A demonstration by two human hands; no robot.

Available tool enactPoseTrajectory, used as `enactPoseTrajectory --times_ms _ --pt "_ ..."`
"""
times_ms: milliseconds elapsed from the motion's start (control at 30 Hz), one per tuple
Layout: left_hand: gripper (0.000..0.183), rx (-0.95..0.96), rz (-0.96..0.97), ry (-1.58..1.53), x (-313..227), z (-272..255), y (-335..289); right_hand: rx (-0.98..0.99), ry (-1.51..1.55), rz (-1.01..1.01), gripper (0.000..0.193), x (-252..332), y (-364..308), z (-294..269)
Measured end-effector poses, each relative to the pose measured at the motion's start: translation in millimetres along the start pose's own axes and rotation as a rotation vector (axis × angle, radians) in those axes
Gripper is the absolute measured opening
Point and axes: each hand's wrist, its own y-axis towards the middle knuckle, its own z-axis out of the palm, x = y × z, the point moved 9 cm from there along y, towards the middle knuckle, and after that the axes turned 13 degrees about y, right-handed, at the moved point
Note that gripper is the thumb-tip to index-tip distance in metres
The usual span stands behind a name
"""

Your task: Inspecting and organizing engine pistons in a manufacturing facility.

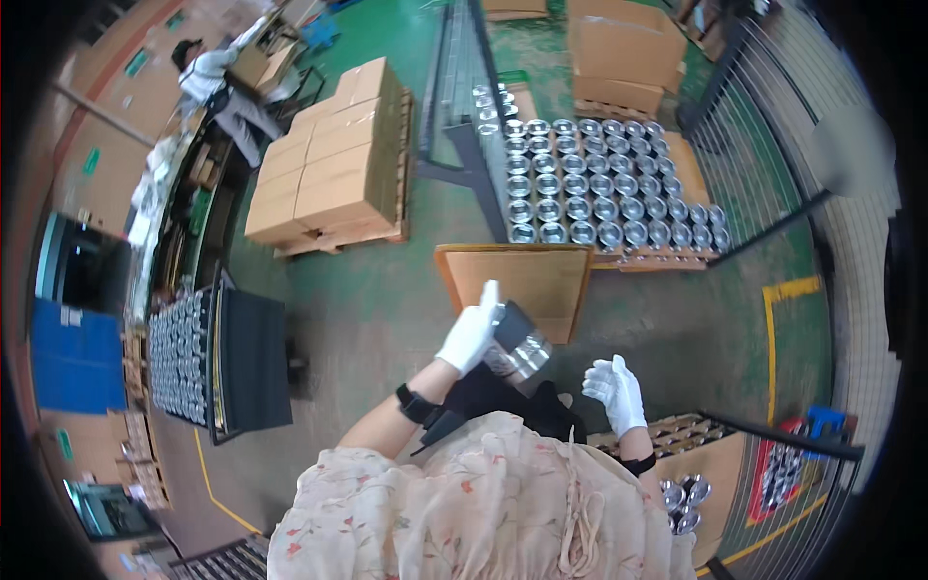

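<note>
I'm watching a person in a flowery top, and twelve o'clock is straight ahead of them. Both hands wear white gloves. The left hand point(472, 336) is at twelve o'clock, with one finger poking out. It is right up against a grey and shiny thing point(520, 333), which is on that hand's three o'clock side. The thing is blurry, so I can't tell how tightly the hand grips it. The right hand point(616, 391) is at two o'clock, well apart from the shiny thing. It is wide, with its fingers spread and nothing in it.

Just past the shiny thing, at twelve o'clock, there is a flat brown board point(541, 280). Behind that, near one o'clock, lots of shiny metal cups point(599, 183) sit in rows. A few more round metal pieces point(692, 490) lie at three o'clock, close to the person's side. At ten o'clock is a dark cart point(253, 358) with rows of metal pieces point(178, 358) beside it. Big brown boxes point(338, 159) are piled at eleven o'clock, and another person point(217, 82) stands behind them.
</note>
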Motion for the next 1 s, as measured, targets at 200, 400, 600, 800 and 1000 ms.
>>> enactPoseTrajectory --times_ms 200,400,600,800,1000 --pt "0.062 -0.214 -0.22 -0.554 96 -194 46 0.009 -0.197 0.029 0.037 -60 82 104" --pt "0.064 -0.38 -0.282 -0.383 157 -369 128 0.206 -0.321 0.153 0.034 -189 172 303" --pt "0.07 -0.356 -0.221 -0.35 168 -484 204 0.346 -0.696 -0.122 0.031 -171 207 468" --pt "0.067 -0.256 -0.149 -0.427 136 -533 293 0.244 -0.68 -0.309 0.03 -108 256 532" --pt "0.065 -0.175 -0.047 -0.233 47 -545 399 0.15 -0.566 -0.475 0.028 -42 296 577"
